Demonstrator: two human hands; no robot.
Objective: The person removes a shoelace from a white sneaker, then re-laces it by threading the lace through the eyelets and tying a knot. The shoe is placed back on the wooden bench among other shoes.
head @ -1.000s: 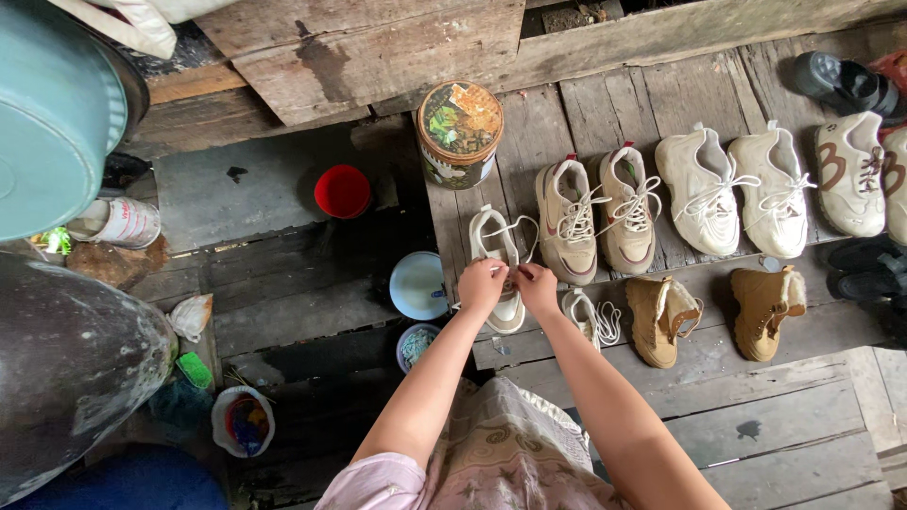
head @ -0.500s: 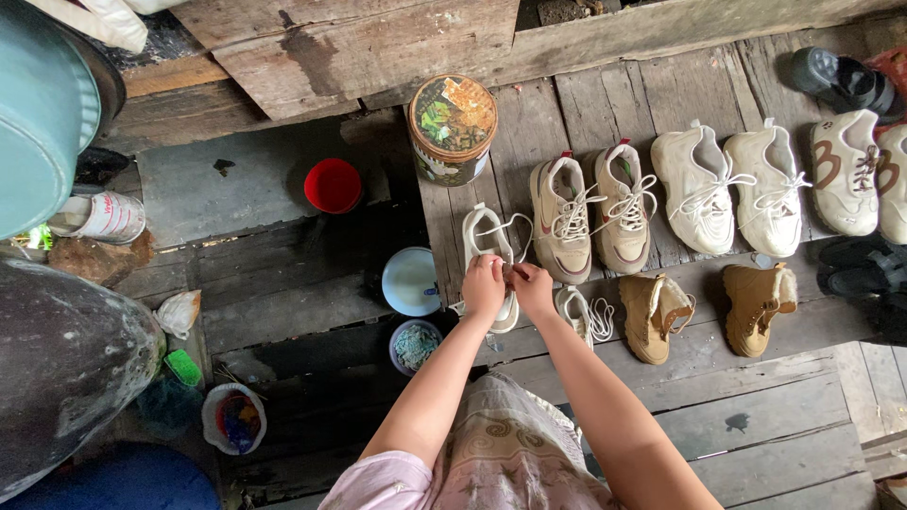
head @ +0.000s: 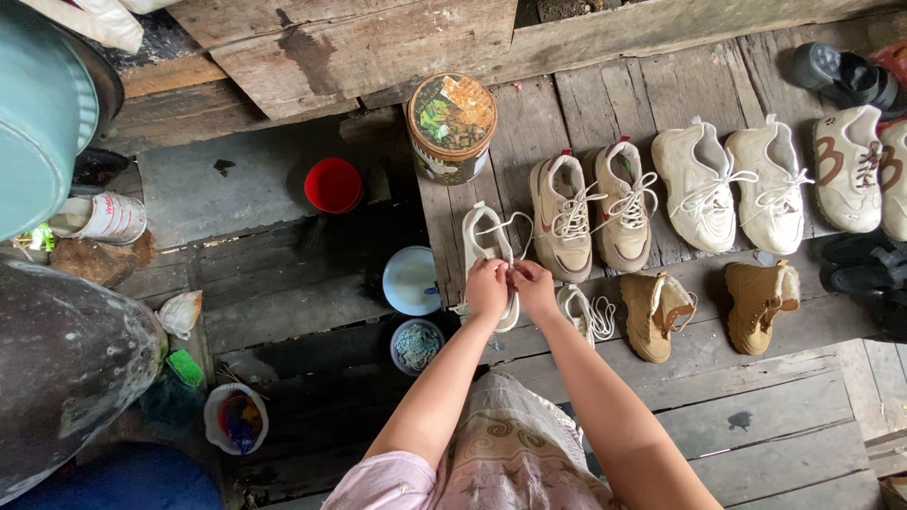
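While both hands work close together over a white sneaker (head: pixel 487 247) on the wooden plank floor (head: pixel 756 416), the left hand (head: pixel 487 288) and right hand (head: pixel 534 286) each pinch its white lace (head: pixel 515 227) — fingers closed tight on it, the two hands touching. Just right of them lies one more white sneaker (head: pixel 578 314) with loose laces. Behind stand three pairs in a row — two beige sneakers (head: pixel 590 208), two cream sneakers (head: pixel 732 184), two patterned sneakers (head: pixel 864 170). Two tan boots (head: pixel 704 302) sit nearer. One round tin (head: pixel 452 127), one red cup (head: pixel 333 185), one pale blue lid (head: pixel 412 280) and one small bowl (head: pixel 417 346) lie to the left.
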